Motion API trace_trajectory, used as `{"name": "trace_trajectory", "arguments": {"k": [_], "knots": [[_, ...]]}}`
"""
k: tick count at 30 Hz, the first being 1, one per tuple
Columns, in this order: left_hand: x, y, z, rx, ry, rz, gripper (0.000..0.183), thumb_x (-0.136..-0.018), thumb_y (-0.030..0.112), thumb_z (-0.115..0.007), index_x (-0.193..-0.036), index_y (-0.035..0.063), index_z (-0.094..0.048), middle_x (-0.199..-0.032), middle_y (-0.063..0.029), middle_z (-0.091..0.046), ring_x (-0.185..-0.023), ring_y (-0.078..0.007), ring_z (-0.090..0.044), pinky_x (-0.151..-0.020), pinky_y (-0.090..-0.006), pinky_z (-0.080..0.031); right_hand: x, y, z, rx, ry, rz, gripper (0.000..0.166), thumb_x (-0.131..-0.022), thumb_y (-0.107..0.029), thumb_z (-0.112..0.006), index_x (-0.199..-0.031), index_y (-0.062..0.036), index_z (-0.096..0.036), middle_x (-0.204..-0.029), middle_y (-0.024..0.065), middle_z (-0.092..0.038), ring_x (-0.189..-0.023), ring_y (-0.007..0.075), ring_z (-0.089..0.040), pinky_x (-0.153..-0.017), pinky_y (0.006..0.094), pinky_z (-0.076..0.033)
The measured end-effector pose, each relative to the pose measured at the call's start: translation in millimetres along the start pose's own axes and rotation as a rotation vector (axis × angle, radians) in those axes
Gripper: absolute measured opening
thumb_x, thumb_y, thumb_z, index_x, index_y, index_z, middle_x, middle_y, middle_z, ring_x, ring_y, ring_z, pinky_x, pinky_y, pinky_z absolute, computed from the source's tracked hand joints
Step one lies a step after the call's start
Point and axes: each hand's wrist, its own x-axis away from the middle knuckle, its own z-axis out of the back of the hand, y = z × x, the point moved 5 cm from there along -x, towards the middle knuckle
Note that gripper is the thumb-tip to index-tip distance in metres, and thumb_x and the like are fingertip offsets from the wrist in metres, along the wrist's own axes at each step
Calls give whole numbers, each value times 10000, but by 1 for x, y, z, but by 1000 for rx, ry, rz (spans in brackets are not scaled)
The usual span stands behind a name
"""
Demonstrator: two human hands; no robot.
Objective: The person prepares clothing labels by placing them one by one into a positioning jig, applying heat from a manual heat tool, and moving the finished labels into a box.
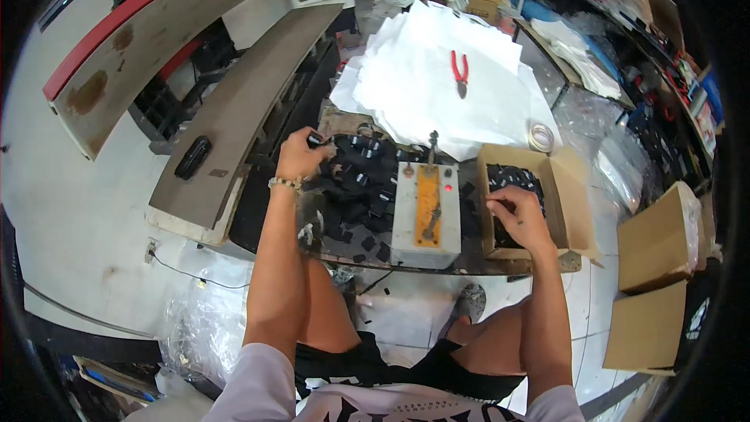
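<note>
My left hand [302, 155] holds a small black piece [316, 139] at the left end of a pile of black fabric pieces [357, 187], some with white marks. Over an open cardboard box [561, 205] of small black pieces [515, 177], my right hand [518, 214] has thumb and forefinger pinched together; whether something is between them I cannot tell. Between my hands stands a grey metal bench device [404, 217] with an orange plate [428, 199], a lever [432, 149] and a lit red lamp [447, 187].
Red-handled pliers [460, 73] lie on white sheets [428, 99] behind the device, and a roll of tape [540, 137] is near the box. A long brown board [234, 111] bearing a black object [193, 157] is at left. More open cardboard boxes [650, 246] stand at right.
</note>
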Motion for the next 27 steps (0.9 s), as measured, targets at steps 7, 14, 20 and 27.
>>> {"name": "trace_trajectory", "arguments": {"k": [7,14,20,27], "knots": [[5,-54,-70,-515,-225,184,631,-742,355,-846,-1255,55,-635,-1301,-243,-596,-1254,-392,-537,-1031,-470,-470,-13,-14,-15,-5,-43,77,130,-850,-67,-718,-957,4,-727,-861,130,-696,-661,223,-612,-610,311,-472],[5,-24,-97,-323,-273,-204,585,-785,293,-813,-1293,79,-619,-1311,-224,-585,-1258,-374,-538,-1035,-453,-464,-24,-16,-22,19,6,80,124,-851,-59,-718,-956,8,-722,-837,125,-695,-659,212,-613,-600,311,-470],[21,0,-40,-165,-2,-200,457,-818,278,-791,-1188,37,-675,-1180,-221,-665,-1113,-379,-629,-978,-439,-485,-17,-9,-12,-68,145,56,104,-874,-48,-708,-959,11,-720,-817,106,-686,-666,155,-599,-602,291,-464],[40,41,-1,337,-30,-306,325,-925,324,-696,-925,0,-725,-728,-115,-664,-680,-169,-641,-613,-332,-487,-5,-14,7,-143,373,68,106,-901,-56,-698,-968,23,-718,-801,61,-662,-672,97,-575,-612,258,-458]]}}
